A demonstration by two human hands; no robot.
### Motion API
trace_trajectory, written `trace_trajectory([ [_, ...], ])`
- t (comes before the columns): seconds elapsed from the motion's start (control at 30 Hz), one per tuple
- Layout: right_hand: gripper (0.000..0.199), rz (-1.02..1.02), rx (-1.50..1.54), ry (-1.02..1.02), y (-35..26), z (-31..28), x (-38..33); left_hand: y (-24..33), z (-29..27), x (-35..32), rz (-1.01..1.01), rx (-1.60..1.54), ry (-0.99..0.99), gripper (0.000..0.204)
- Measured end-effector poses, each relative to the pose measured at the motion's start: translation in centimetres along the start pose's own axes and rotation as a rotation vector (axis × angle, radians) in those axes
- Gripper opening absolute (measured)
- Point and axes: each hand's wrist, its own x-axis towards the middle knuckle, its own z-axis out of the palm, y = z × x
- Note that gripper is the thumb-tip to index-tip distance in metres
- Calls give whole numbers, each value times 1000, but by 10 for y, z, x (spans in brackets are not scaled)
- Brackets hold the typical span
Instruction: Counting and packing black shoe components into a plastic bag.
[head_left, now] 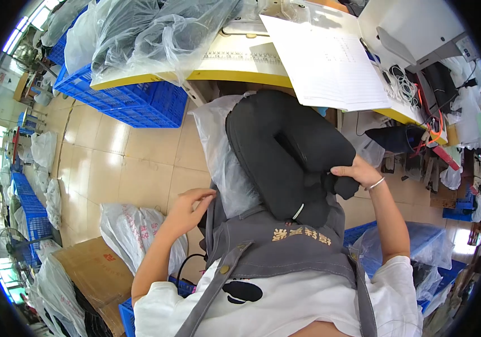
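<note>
A black, curved cushion that looks like a U-shaped neck pillow (274, 151) lies across my lap, over the grey apron (263, 238). My right hand (358, 173) is closed round one of its ends, thumb on top. A small white loop or tag (298, 211) shows at its lower edge. To the left of the pillow, my left hand (191, 209) holds nothing; its fingers are loosely bent with the thumb apart, close to the apron's edge. Beneath the pillow, a clear plastic bag (223, 163) hangs down on the left.
Ahead stands a worktable with a yellow edge (240, 75), bearing a sheet of paper (330, 67) that overhangs its front. Clear plastic bags (156, 39) heap at its left, above a blue crate (150, 106). A cardboard box (97, 269) and a white bag (136, 230) are at my left.
</note>
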Motion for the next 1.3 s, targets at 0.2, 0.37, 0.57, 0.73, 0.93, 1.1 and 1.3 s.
trace_trajectory([
  [0.2, 67, -54, -549, 266, -16, 69, -23, 49, 10, 41, 71, -1175, -143, 63],
  [0.37, 69, -394, -1221, 397, -23, 140, -44, 75, 35, 81, -151, -1259, -102, 68],
  [0.57, 71, -548, -1238, 361, -22, 134, -48, 78, 67, 84, -123, -1453, 4, 70],
  [0.73, 75, -611, -1158, 53, -23, 110, -59, 43, 77, 68, 203, -1533, -160, 112],
  [0.93, 75, -726, -1247, 5, -7, 99, -54, 52, 77, 70, -186, -1586, 62, 103],
  [1.1, 68, -582, -946, -166, -42, 74, -45, 43, 74, 69, -127, -1598, 88, 100],
  [1.3, 58, -393, -649, 98, -53, 55, -7, 34, 82, 83, 94, -1722, -33, 85],
])
